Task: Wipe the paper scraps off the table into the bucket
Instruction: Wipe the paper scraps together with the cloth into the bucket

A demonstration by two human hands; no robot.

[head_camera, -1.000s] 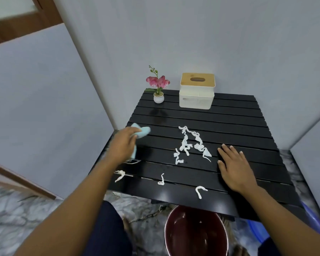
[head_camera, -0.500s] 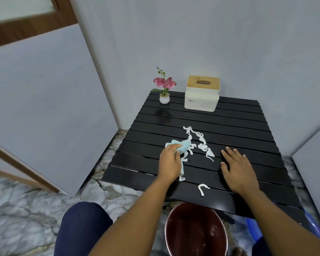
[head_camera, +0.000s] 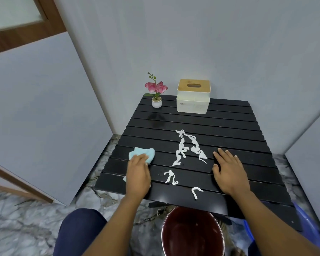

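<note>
1. The left hand [head_camera: 138,174] presses a blue cloth [head_camera: 142,153] flat on the table [head_camera: 229,122] near its left edge, fingers curled over the cloth's near part; a bit of cloth also shows by the wrist.
2. The right hand [head_camera: 229,172] lies open and flat, palm down, towards the right edge, holding nothing (it seems only to steady the table).
3. The scraps sit between the hands: a big tangle [head_camera: 187,146] mid-table, a smaller twist [head_camera: 171,177] nearer the front edge, and one curl [head_camera: 196,191] just shy of that edge.
4. The bucket [head_camera: 192,235] stands on the floor below the front edge, roughly under the curl.
5. To do the sweep well, I would keep the cloth flat with even pressure and go right past the tangle's far side before pulling towards the front edge.
6. Steer the pile to the spot above the bucket; the slats may snag thin strips, so a slow stroke along the gaps looks safer.
</note>
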